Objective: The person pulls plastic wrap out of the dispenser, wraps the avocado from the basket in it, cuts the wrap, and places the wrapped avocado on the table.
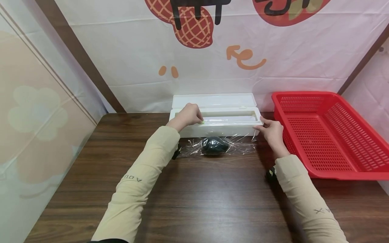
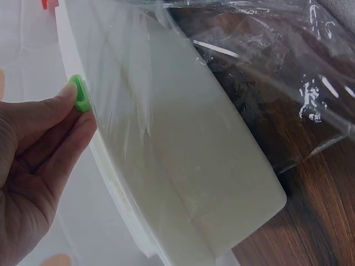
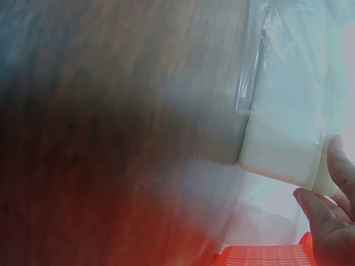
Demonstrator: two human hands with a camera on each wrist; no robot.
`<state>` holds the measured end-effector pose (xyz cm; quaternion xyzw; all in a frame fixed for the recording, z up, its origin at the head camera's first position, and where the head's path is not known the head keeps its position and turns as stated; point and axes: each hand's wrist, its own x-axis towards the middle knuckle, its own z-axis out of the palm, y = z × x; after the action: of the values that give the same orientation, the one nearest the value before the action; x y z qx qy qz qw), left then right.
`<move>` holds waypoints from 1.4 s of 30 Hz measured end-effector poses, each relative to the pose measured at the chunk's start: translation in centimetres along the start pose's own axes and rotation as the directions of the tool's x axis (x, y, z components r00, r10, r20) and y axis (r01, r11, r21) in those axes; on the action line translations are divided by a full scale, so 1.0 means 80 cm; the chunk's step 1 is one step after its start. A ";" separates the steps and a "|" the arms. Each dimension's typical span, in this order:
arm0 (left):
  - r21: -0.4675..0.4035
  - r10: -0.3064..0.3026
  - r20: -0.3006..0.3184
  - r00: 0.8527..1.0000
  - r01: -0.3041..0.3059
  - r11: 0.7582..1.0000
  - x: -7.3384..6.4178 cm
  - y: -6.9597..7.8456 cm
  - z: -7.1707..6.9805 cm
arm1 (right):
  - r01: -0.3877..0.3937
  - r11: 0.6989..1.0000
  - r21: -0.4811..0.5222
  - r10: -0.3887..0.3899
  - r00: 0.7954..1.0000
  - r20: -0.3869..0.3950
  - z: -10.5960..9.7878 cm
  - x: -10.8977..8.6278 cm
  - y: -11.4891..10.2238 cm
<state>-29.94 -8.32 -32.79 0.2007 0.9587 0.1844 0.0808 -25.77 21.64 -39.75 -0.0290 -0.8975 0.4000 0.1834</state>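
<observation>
A white cling film dispenser box (image 1: pixel 218 130) stands at the back of the table, its lid (image 1: pixel 214 100) raised and a roll of film (image 1: pixel 229 119) inside. My left hand (image 1: pixel 189 115) pinches a small green slide cutter (image 2: pixel 81 94) on the box's front rim, left of the middle. With thumb and fingers, my right hand (image 1: pixel 271 132) grips the box's right end. Clear cling film (image 1: pixel 241 148) hangs from the rim down the front and onto the table. Under or in that film lies a dark, shiny, rounded object (image 1: pixel 215 145); its kind is unclear.
To the right stands a red plastic basket (image 1: pixel 317 140), close beside my right hand. Behind the box hangs a printed white cloth (image 1: pixel 136 67). The brown wooden table (image 1: pixel 218 202) stretches toward me in front of the film.
</observation>
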 end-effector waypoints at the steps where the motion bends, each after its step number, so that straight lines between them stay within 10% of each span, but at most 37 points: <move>1: 0.001 -0.003 0.001 1.000 0.003 1.000 -0.001 0.000 0.000 | 0.002 1.000 -0.005 -0.002 1.000 0.000 0.000 0.000 0.000; 42: 0.035 0.020 -0.028 0.999 -0.019 0.999 -0.017 -0.017 -0.011 | 0.021 1.000 -0.018 -0.021 1.000 0.005 -0.002 0.000 0.000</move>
<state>-29.42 -10.35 -32.42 0.2090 0.9608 0.1713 0.0618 -25.75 21.72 -39.64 -0.0201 -0.9019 0.3899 0.1850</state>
